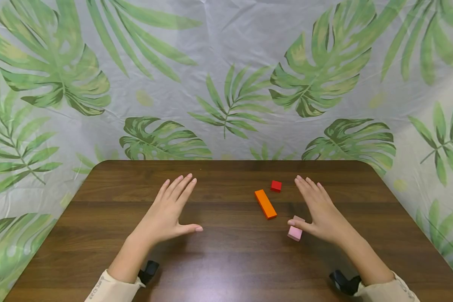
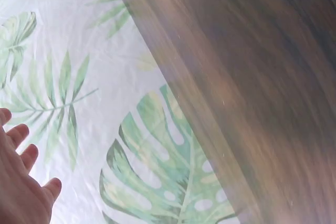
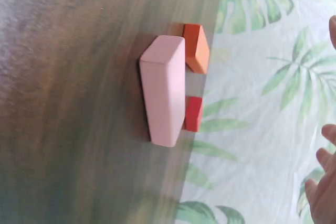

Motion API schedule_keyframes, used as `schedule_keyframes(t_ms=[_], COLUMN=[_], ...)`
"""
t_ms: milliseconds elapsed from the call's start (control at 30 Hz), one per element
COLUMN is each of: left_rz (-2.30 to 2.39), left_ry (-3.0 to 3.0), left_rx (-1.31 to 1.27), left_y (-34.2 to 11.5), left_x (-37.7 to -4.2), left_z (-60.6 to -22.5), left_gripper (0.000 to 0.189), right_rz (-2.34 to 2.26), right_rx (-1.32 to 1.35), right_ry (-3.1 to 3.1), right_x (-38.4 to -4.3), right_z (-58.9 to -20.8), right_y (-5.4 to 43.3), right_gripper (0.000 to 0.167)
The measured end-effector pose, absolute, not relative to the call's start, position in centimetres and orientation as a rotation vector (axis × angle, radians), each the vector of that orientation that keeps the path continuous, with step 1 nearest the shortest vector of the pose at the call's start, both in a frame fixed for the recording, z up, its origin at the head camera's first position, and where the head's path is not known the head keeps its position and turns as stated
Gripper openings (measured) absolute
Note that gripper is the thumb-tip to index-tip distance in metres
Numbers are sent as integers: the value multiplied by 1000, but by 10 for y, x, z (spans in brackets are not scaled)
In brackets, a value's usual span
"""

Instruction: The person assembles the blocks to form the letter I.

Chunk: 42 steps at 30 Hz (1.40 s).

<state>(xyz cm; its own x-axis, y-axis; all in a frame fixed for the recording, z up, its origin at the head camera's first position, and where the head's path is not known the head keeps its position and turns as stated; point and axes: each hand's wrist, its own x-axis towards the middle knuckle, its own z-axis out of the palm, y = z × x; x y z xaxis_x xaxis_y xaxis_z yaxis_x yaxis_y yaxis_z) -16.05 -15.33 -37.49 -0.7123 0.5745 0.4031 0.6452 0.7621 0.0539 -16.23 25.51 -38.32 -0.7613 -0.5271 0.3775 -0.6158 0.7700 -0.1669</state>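
Observation:
My left hand (image 1: pixel 166 218) hovers over the left half of the table, fingers straight and thumb spread, holding nothing. On the other side, my right hand (image 1: pixel 322 214) is held the same way above the pink block (image 1: pixel 295 233), its thumb covering part of that block in the head view. The right wrist view shows the pink block (image 3: pixel 163 93) whole, as a long bar. An orange block (image 1: pixel 266 204), long and flat, lies between the hands, closer to the right one. Behind it sits a small red block (image 1: pixel 276 186).
The dark wooden table (image 1: pixel 226 260) has rounded far corners. A white cloth (image 1: pixel 234 50) with green leaf prints hangs behind it and at its sides. Black straps (image 1: pixel 345 283) are on both wrists, below light sleeves (image 1: pixel 386 289).

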Motion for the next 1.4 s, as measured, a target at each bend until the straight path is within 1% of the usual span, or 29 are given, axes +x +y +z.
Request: schedule_keyframes(t_ms=[367, 567, 967, 1400], left_rz=[-403, -452, -567, -717], left_ry=[-2534, -2545, -2525, -2597], left_rx=[-960, -947, -950, -890], left_y=[-131, -119, -94, -64], left_x=[-161, -161, -165, -171], left_z=[-384, -388, -398, -412], left_gripper=[108, 109, 111, 111], right_rz=[535, 631, 784, 964], right_rx=[860, 776, 653, 550], right_ry=[-2601, -2640, -2679, -2731], right_x=[-151, -144, -137, -128], right_z=[-394, -402, -419, -437], right_y=[261, 264, 265, 266], right_gripper=[100, 102, 102, 98])
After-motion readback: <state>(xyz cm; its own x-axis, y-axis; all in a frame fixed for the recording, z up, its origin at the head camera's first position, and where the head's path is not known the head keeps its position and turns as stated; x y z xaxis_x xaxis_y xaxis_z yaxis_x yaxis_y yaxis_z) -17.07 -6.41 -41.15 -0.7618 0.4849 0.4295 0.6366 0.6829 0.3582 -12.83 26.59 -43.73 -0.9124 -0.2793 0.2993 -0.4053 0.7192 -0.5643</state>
